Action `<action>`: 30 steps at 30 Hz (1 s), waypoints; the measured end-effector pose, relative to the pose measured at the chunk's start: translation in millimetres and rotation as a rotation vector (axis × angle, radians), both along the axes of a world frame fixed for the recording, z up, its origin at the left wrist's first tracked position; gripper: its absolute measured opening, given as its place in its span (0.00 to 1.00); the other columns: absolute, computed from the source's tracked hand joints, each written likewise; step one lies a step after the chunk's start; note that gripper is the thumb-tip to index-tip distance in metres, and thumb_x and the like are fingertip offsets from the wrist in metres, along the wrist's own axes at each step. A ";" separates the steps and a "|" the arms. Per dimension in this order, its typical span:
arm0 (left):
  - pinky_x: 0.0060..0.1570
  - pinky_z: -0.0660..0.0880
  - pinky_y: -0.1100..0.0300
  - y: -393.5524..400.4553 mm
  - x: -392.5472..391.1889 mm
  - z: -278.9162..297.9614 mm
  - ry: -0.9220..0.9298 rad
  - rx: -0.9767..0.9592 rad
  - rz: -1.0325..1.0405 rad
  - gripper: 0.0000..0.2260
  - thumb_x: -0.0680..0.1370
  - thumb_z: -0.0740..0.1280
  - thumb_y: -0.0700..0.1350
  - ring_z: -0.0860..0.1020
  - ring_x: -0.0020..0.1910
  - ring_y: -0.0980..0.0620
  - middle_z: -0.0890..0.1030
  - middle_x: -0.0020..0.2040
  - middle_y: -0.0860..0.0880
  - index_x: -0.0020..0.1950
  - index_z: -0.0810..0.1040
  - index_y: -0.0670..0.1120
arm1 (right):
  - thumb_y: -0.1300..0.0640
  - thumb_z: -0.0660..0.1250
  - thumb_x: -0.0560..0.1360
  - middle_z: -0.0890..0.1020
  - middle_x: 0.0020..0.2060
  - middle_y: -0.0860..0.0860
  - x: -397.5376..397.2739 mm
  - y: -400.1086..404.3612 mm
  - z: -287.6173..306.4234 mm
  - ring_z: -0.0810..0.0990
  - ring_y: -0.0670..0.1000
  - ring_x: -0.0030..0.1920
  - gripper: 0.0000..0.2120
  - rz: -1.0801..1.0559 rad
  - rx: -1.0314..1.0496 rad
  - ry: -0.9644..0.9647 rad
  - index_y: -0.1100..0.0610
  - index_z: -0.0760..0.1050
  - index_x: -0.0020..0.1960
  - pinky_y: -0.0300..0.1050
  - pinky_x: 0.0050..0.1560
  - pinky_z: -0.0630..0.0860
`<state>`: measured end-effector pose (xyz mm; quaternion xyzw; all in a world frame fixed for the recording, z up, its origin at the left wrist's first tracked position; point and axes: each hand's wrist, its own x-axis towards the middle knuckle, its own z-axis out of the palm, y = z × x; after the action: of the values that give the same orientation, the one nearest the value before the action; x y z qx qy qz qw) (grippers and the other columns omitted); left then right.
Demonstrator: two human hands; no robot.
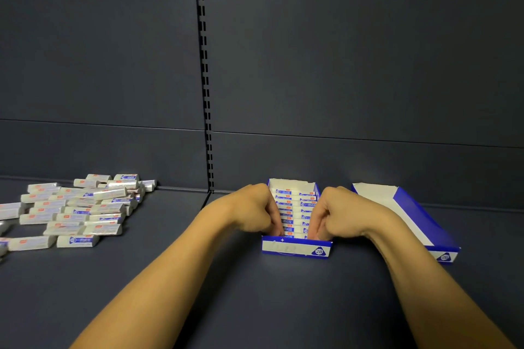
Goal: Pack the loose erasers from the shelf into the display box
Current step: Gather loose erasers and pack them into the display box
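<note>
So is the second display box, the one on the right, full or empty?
Empty, as far as shows: the right display box shows only bare white inner wall, no erasers, though the right hand hides its near left corner.

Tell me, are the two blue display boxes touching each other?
Apart. The head view shows dark shelf and the right hand between the filled display box and the empty display box.

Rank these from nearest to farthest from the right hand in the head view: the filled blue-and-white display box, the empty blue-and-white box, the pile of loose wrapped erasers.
1. Filled blue-and-white display box: the right hand is in it, centre.
2. Empty blue-and-white box: just right of that hand.
3. Pile of loose wrapped erasers: far left on the shelf.
</note>
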<state>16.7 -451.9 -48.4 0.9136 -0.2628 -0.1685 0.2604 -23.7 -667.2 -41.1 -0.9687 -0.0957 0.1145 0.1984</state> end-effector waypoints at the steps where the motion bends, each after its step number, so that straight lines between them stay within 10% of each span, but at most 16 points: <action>1: 0.56 0.81 0.56 2.9 -0.7 1.3 0.007 -0.027 0.005 0.06 0.77 0.74 0.42 0.82 0.55 0.56 0.85 0.44 0.58 0.41 0.85 0.50 | 0.60 0.77 0.71 0.84 0.37 0.40 -1.5 -0.6 1.0 0.82 0.42 0.47 0.08 -0.005 0.023 -0.003 0.47 0.84 0.38 0.38 0.43 0.81; 10: 0.43 0.74 0.63 24.3 12.3 21.8 -0.306 -0.040 0.191 0.06 0.79 0.68 0.42 0.77 0.36 0.61 0.83 0.39 0.57 0.49 0.86 0.48 | 0.53 0.77 0.72 0.85 0.40 0.42 17.0 10.5 20.5 0.82 0.42 0.43 0.03 -0.171 0.253 -0.344 0.49 0.84 0.44 0.35 0.37 0.74; 17: 0.60 0.78 0.54 57.8 11.8 22.7 -0.462 0.251 0.316 0.14 0.79 0.64 0.37 0.80 0.58 0.46 0.83 0.60 0.45 0.63 0.83 0.44 | 0.58 0.71 0.74 0.82 0.51 0.53 32.5 46.4 14.1 0.81 0.53 0.49 0.11 -0.107 -0.058 -0.386 0.55 0.79 0.56 0.50 0.53 0.82; 30: 0.56 0.79 0.46 136.8 -43.0 46.9 -0.603 0.401 0.548 0.16 0.81 0.61 0.50 0.78 0.58 0.41 0.77 0.64 0.43 0.65 0.78 0.45 | 0.59 0.63 0.74 0.80 0.50 0.56 1.2 124.2 49.0 0.79 0.55 0.46 0.13 0.063 -0.291 -0.368 0.59 0.77 0.58 0.45 0.38 0.74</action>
<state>-26.3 -315.1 -1.5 0.9901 -0.0377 0.1325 0.0252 -22.5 -542.9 7.9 -0.9882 -0.1430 -0.0454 0.0323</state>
